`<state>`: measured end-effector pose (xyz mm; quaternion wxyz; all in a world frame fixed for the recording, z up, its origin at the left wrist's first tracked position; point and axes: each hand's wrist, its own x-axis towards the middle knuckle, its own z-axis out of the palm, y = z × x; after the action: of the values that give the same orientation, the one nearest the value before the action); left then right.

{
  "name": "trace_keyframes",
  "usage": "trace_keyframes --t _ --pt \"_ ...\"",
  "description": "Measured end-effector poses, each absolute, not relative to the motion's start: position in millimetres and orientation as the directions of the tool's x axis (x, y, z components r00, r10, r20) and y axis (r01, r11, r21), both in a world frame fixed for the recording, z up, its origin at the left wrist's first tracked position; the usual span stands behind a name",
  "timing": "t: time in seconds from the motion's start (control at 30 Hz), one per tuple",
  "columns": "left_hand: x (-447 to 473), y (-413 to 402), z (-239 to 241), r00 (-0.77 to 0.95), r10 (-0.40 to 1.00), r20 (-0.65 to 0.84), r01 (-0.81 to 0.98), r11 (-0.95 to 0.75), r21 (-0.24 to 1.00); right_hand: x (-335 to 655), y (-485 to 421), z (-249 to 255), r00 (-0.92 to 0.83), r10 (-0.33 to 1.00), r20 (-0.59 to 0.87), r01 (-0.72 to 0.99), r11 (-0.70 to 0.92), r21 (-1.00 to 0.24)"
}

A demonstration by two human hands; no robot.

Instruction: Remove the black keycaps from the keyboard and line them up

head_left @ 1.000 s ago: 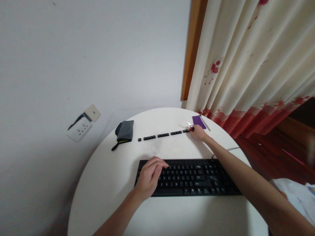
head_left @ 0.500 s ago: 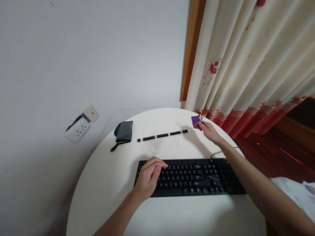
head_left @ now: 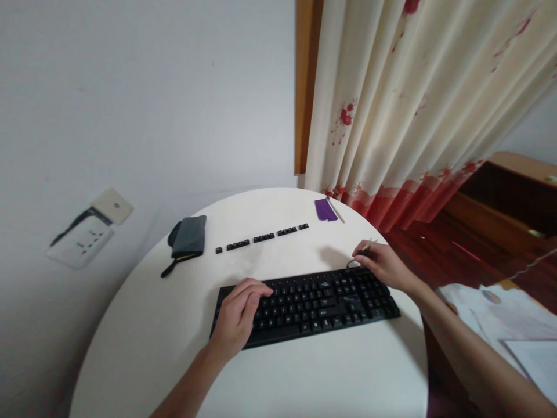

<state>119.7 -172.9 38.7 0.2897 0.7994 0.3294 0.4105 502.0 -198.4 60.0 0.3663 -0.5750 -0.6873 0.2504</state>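
Keyboard (head_left: pixel 313 305) under left hand (head_left: pixel 237 313), right hand (head_left: pixel 383 264) at corner

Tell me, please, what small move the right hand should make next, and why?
Probably lower the small tool in the right hand onto a key at the far right corner of the keyboard: the hand sits there pinching it, the left hand rests on its left end, and a row of loose keycaps lies behind.

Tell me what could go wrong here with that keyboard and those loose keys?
The loose keycaps lie in an open row behind the keyboard; an arm reaching over could scatter them. The keyboard's right end sits near the table rim, and only the left hand steadies it, so a hard pull by the right hand might shift it.
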Motion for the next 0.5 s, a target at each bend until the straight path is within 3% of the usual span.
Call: trace_keyframes --t 0.37,0.5 --pt "121.4 -173.7 40.2 0.445 0.762 0.471 0.296 -0.621 0.726 485.6 -198.7 59.3 -0.210 0.970 0.120 0.591 0.224 -0.775" --pt "121.9 -173.6 41.1 0.445 0.763 0.469 0.282 -0.616 0.736 482.9 -196.8 48.7 -0.125 0.985 0.121 0.670 0.174 -0.721"
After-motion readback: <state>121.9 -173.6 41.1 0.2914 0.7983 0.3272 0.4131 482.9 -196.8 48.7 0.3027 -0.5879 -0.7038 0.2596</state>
